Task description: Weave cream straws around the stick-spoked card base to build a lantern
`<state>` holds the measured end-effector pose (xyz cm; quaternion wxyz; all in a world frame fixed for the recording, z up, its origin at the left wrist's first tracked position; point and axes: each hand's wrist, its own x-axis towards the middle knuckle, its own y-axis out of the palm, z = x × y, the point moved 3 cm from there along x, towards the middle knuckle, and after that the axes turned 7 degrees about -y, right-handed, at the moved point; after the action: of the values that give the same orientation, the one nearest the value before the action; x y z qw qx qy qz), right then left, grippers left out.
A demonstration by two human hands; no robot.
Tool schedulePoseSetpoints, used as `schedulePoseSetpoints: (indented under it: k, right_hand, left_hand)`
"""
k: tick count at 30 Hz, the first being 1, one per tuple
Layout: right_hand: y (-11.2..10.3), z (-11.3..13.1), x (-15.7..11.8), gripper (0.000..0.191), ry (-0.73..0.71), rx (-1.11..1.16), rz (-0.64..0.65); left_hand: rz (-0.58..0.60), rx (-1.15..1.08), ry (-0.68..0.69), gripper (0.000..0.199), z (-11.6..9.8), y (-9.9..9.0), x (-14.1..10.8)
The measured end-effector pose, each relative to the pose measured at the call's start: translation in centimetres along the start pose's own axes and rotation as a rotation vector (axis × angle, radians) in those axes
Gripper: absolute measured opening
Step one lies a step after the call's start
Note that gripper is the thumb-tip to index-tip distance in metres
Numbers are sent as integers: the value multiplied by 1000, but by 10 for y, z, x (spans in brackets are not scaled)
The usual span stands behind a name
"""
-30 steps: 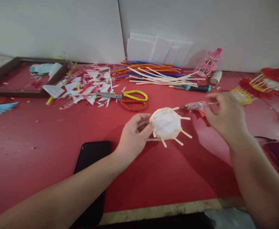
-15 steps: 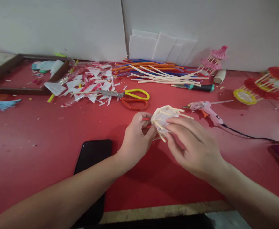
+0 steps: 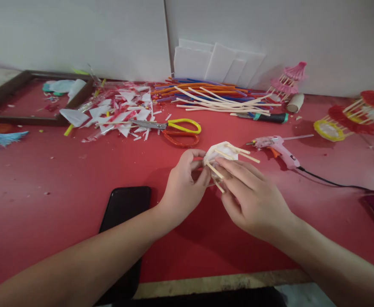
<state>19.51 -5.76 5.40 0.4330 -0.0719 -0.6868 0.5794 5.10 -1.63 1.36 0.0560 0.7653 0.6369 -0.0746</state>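
Observation:
Above the red table a small white disc (image 3: 213,152) is tilted in the air, with several cream sticks (image 3: 245,157) standing out from its rim. My left hand (image 3: 187,183) pinches the disc's left edge between thumb and fingers. The fingertips of my right hand (image 3: 249,192) reach in among the sticks, touching the disc's inner face and a stick on the near side. Parts of the near rim are hidden behind those fingers. Right of the disc lies a pink glue gun (image 3: 279,149), nozzle toward it.
Scissors (image 3: 182,132) with yellow and red handles lie beside white and red scraps (image 3: 123,111). Behind are bundled coloured sticks (image 3: 206,91), a cutter knife (image 3: 270,117) and white sheets (image 3: 193,62). A black phone (image 3: 126,204) lies under my left forearm; small pagoda-like models (image 3: 286,81) stand at right.
My right hand's fingers have moved left and deeper among the sticks, onto the disc's inner face. The left hand keeps its pinch on the edge.

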Motion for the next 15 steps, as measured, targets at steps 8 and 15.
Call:
schedulePoseSetpoints:
  k: [8, 15]
  right_hand:
    - [-26, 5, -2, 29, -140, 13, -212]
    - [-51, -35, -27, 27, -55, -22, -451]
  left_hand:
    - [-24, -82, -97, 22, -7, 1, -1]
    - [-64, -374, -235, 24, -1, 0, 9]
